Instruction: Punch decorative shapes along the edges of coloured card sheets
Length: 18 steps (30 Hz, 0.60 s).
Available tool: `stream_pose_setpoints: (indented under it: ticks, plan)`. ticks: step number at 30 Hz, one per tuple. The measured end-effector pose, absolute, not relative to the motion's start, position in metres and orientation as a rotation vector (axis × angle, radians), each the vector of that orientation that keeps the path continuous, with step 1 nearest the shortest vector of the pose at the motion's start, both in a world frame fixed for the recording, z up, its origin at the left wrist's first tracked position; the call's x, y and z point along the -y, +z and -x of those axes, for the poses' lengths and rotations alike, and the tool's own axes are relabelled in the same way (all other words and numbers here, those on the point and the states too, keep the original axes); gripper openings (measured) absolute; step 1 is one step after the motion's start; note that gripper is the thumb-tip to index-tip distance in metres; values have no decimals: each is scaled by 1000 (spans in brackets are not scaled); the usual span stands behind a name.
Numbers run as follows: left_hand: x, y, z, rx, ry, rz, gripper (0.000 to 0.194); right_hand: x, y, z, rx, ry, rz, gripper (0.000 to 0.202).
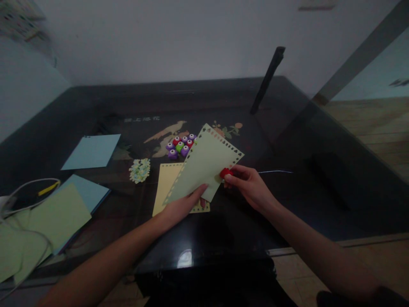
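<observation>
Paper, pale green, pinched low by the left hand over a yellow sheet in the head view while the right hand grips a red punch at its edge, should handle light, bendy and easily creased, best held by unpunched margins.

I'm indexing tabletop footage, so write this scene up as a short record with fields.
left hand: grips pale green sheet, cut-out shapes along its edges
right hand: holds red punch at that sheet's edge
partly hidden behind: yellow sheet, edges also cut
other punches: purple, red, green, clustered together
paper bits: small pile, left of yellow sheet
far left: single blue sheet; green sheets over blue
surface: dark, glossy table
</observation>
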<state>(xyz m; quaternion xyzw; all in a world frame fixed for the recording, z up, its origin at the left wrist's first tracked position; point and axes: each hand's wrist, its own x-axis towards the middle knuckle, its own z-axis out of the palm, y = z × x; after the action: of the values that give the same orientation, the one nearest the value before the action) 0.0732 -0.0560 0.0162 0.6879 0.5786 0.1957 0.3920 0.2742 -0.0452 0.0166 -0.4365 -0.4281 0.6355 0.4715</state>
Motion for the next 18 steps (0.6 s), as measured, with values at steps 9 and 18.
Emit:
stream_pose_setpoints:
  ticks: [9, 18]
  plan:
    - [56, 21, -74, -1467, 469, -1713, 51, 45, 20, -273, 1044, 1551, 1108, 21]
    - [55, 20, -73, -1435, 517, -1740, 48, 46, 19, -274, 1058, 1549, 1105, 24]
